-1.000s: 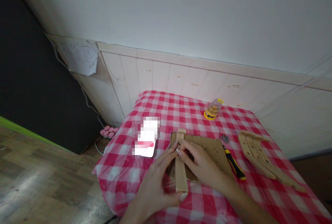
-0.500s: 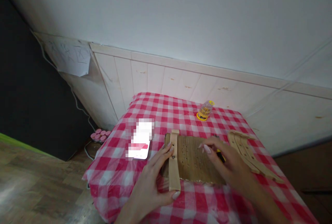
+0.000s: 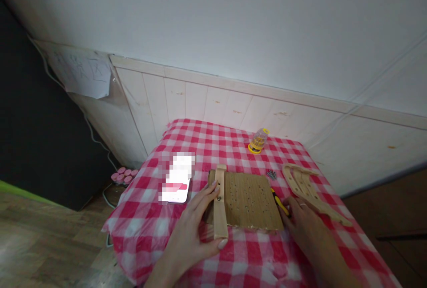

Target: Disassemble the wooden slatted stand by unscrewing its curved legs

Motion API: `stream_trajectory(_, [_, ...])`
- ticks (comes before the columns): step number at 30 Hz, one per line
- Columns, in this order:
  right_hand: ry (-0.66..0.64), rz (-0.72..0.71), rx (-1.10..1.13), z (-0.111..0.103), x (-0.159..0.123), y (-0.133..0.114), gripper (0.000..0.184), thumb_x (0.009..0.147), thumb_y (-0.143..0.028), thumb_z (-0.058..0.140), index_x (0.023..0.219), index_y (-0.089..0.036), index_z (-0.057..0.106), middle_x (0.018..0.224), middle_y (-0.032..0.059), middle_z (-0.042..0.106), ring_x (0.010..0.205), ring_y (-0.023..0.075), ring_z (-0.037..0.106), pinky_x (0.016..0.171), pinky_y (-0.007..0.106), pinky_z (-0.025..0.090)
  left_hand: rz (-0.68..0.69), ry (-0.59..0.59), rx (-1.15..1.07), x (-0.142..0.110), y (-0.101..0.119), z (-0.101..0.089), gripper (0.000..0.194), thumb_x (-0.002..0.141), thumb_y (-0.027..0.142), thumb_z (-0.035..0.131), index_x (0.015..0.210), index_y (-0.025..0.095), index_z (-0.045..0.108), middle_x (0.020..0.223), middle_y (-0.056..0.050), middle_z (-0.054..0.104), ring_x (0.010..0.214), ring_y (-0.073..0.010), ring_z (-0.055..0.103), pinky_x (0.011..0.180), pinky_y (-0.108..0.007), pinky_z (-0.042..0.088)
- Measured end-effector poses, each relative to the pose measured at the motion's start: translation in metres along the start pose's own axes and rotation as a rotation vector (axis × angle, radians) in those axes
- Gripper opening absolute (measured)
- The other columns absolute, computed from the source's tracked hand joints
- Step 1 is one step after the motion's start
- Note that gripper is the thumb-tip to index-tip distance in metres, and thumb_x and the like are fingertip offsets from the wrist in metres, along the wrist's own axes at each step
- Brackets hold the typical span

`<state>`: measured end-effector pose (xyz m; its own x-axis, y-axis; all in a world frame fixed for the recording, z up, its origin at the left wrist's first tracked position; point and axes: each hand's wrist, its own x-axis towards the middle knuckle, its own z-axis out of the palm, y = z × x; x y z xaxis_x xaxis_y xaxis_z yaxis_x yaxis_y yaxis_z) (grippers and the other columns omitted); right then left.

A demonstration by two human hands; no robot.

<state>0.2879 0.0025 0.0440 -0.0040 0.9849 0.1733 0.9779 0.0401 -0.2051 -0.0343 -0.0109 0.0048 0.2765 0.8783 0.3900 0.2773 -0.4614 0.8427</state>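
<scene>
A pale curved wooden strip lies across the left end of a brown board dotted with small holes. My left hand grips this strip, fingers along its left side and thumb by its near end. A screw or hole shows dark near the strip's middle. At the board's right edge lies a yellow-and-black screwdriver. The fingers of my right hand are closed at its near end, partly hiding it. Several screws rest in a small pile beyond the board's right corner.
More curved wooden strips with holes lie to the right. A clear container with a yellow base stands near the wall. A lit phone is on the left. A red-and-white checked cloth covers the table. Pink round items sit beyond its left edge.
My right hand has moved from above the board down and right to the screwdriver, uncovering the board and screws. My left hand stays on the strip. The view has shifted slightly.
</scene>
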Motion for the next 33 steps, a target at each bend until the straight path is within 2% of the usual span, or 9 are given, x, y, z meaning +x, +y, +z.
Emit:
stream_trajectory(4, [-0.010,0.078,0.073,-0.016,0.010,-0.002,0.022,0.087,-0.042,0.046,0.074,-0.026,0.053,0.067,0.0110,0.073,0.061,0.0297,0.071,0.055,0.038,0.051,-0.012,0.002,-0.001,0.001,-0.001,0.000,0.079,0.085,0.057,0.070,0.154,0.031,0.039,0.161,-0.011,0.043,0.146,-0.0368,0.043,0.119,-0.061,0.037])
stream_trajectory(8, [0.121,0.066,0.195,-0.058,0.019,-0.010,0.025,0.084,-0.050,0.053,0.083,-0.026,0.056,0.065,0.0085,0.073,0.050,0.0273,0.067,0.043,0.034,0.047,-0.014,-0.009,-0.013,0.002,0.000,-0.001,0.081,0.084,0.059,0.071,0.154,0.031,0.039,0.162,-0.011,0.042,0.147,-0.0362,0.042,0.120,-0.060,0.037])
stream_trajectory(9, [0.141,0.008,0.221,-0.070,0.020,-0.016,0.027,0.086,-0.051,0.055,0.089,-0.025,0.060,0.072,0.0094,0.076,0.055,0.0274,0.070,0.046,0.034,0.050,-0.012,-0.010,-0.015,0.002,0.001,-0.001,0.082,0.084,0.060,0.071,0.154,0.031,0.039,0.162,-0.010,0.042,0.147,-0.0361,0.042,0.120,-0.059,0.037])
stream_trajectory(12, [0.141,-0.301,0.322,-0.096,0.021,-0.045,0.023,0.092,-0.046,0.058,0.099,-0.026,0.066,0.093,0.0095,0.079,0.080,0.0271,0.076,0.063,0.034,0.058,-0.007,-0.005,-0.013,0.002,0.001,-0.001,0.082,0.084,0.059,0.072,0.154,0.032,0.039,0.162,-0.010,0.042,0.147,-0.0354,0.043,0.119,-0.059,0.038])
stream_trajectory(14, [0.132,-0.451,0.356,-0.104,0.023,-0.069,0.015,0.097,-0.038,0.056,0.098,-0.026,0.066,0.090,0.0068,0.078,0.079,0.0235,0.075,0.063,0.030,0.057,-0.005,0.004,-0.009,0.003,0.001,-0.001,0.080,0.084,0.057,0.072,0.153,0.032,0.040,0.162,-0.010,0.042,0.146,-0.0352,0.044,0.119,-0.058,0.039])
stream_trajectory(18, [0.062,-0.736,0.242,-0.099,0.033,-0.110,0.016,0.099,-0.024,0.049,0.102,-0.024,0.064,0.086,0.0064,0.074,0.077,0.0219,0.070,0.068,0.032,0.055,-0.003,0.006,-0.013,0.004,0.002,-0.001,0.079,0.083,0.055,0.073,0.152,0.028,0.044,0.161,-0.013,0.043,0.145,-0.0363,0.045,0.118,-0.058,0.039])
stream_trajectory(20, [0.040,-0.815,0.184,-0.093,0.039,-0.123,0.020,0.101,-0.023,0.044,0.098,-0.022,0.064,0.084,0.0068,0.071,0.073,0.0222,0.068,0.066,0.033,0.053,-0.008,0.000,-0.016,0.005,0.002,-0.001,0.080,0.083,0.055,0.074,0.152,0.026,0.044,0.161,-0.013,0.044,0.146,-0.0367,0.044,0.119,-0.058,0.039])
stream_trajectory(26, [-0.029,-0.876,0.113,-0.090,0.046,-0.136,0.022,0.102,-0.021,0.040,0.092,-0.020,0.059,0.082,0.0071,0.069,0.070,0.0215,0.066,0.062,0.033,0.049,-0.040,-0.006,-0.018,0.005,0.003,-0.002,0.081,0.081,0.050,0.077,0.151,0.024,0.046,0.160,-0.014,0.045,0.147,-0.0369,0.043,0.120,-0.059,0.037])
stream_trajectory(33, [0.019,-0.901,0.043,-0.084,0.048,-0.137,0.029,0.105,-0.024,0.033,0.091,-0.021,0.058,0.080,0.0068,0.068,0.068,0.0209,0.065,0.062,0.033,0.047,-0.064,-0.024,-0.021,0.006,0.004,-0.002,0.083,0.078,0.047,0.078,0.151,0.023,0.046,0.160,-0.014,0.046,0.147,-0.0373,0.043,0.120,-0.060,0.035])
